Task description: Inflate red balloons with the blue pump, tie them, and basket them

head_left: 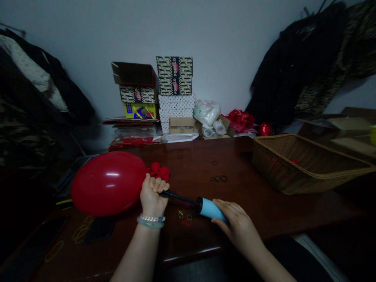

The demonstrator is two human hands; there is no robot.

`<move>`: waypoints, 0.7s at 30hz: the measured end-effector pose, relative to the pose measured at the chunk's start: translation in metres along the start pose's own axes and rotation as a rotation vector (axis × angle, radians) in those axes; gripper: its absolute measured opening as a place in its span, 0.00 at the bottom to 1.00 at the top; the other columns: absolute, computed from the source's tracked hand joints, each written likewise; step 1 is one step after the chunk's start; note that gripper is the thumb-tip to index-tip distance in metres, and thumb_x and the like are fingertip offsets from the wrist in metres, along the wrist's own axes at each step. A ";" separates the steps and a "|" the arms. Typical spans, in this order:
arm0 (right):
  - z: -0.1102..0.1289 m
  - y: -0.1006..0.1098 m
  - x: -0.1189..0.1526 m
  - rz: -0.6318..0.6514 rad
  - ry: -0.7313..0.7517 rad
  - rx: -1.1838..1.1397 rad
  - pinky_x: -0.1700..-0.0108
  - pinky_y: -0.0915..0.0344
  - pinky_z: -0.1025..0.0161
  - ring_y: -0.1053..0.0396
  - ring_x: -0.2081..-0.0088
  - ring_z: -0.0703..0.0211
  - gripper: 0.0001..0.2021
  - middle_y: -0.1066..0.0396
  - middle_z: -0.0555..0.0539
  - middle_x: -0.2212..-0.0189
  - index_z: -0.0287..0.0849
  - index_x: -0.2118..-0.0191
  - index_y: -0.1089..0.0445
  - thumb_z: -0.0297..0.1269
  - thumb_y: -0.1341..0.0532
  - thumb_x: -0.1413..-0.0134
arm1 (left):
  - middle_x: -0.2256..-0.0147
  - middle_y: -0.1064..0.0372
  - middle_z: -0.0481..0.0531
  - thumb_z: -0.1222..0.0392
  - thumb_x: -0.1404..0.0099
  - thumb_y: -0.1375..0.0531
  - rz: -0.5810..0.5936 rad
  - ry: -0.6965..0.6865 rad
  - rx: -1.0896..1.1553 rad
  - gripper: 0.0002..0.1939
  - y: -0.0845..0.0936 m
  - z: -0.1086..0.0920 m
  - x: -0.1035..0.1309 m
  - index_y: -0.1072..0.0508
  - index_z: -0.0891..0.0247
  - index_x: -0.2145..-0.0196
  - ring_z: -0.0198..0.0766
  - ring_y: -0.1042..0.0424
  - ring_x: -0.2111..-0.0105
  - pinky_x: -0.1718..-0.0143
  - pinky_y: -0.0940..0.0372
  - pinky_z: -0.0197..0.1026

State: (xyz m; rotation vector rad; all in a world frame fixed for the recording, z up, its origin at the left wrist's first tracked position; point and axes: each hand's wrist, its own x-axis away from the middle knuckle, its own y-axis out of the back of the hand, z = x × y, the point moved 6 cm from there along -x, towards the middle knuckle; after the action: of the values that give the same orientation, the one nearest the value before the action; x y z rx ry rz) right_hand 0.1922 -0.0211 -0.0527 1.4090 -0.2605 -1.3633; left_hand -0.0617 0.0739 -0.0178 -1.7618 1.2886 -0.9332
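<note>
gripping tightly, the left hand was clenched around the neck end of a swollen red balloon, where it met a hand pump, though the fist hid the join itself. the balloon lay to the left of that fist, over the dark brown table; whether its underside touched the wood could not be told. the right hand was curled around the pump's light blue barrel, and a black shaft ran between the two hands, slanting down toward the right. clear beads and a pale green bangle circled the left wrist. just behind the fist sat a cluster of small red pieces. black bands lay farther back, and yellow bands near the front left. a wicker basket stood at the right, and patterned boxes were stacked by the wall.
</note>
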 end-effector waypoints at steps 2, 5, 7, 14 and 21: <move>-0.005 0.004 0.003 0.005 -0.004 0.005 0.48 0.31 0.49 0.28 0.50 0.49 0.23 0.27 0.40 0.49 0.41 0.43 0.36 0.38 0.37 0.42 | 0.89 0.57 0.40 0.59 0.33 0.45 0.005 -0.009 0.006 0.25 0.001 -0.005 -0.003 0.53 0.61 0.83 0.26 0.52 0.89 0.84 0.50 0.33; -0.008 0.008 0.004 -0.005 -0.012 0.005 0.47 0.31 0.49 0.28 0.50 0.49 0.21 0.27 0.41 0.49 0.42 0.43 0.35 0.39 0.38 0.42 | 0.89 0.57 0.39 0.59 0.34 0.44 0.023 -0.010 0.001 0.25 0.001 -0.008 -0.004 0.54 0.61 0.83 0.26 0.51 0.89 0.83 0.49 0.34; -0.007 0.010 0.003 -0.032 -0.008 0.008 0.48 0.31 0.49 0.28 0.50 0.49 0.21 0.27 0.41 0.50 0.42 0.43 0.35 0.39 0.39 0.41 | 0.89 0.57 0.39 0.59 0.35 0.43 0.028 -0.008 0.000 0.25 0.001 -0.008 -0.004 0.54 0.61 0.83 0.26 0.51 0.89 0.83 0.49 0.34; 0.006 0.010 -0.004 -0.089 0.000 0.027 0.48 0.31 0.48 0.29 0.50 0.48 0.20 0.27 0.39 0.51 0.41 0.43 0.35 0.39 0.41 0.39 | 0.89 0.58 0.39 0.61 0.34 0.44 0.002 0.005 0.029 0.24 0.001 0.000 0.000 0.53 0.61 0.83 0.26 0.52 0.89 0.84 0.50 0.33; 0.027 -0.001 -0.017 -0.081 -0.016 0.003 0.47 0.33 0.46 0.29 0.50 0.47 0.21 0.27 0.39 0.50 0.40 0.43 0.36 0.38 0.40 0.40 | 0.89 0.57 0.39 0.61 0.34 0.45 -0.005 0.057 0.036 0.24 -0.003 0.017 0.008 0.52 0.61 0.83 0.26 0.52 0.89 0.83 0.50 0.34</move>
State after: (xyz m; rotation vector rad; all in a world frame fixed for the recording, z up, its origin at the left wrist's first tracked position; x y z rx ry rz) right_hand 0.1643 -0.0222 -0.0369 1.4246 -0.2178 -1.4413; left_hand -0.0437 0.0697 -0.0220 -1.7231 1.2961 -1.0094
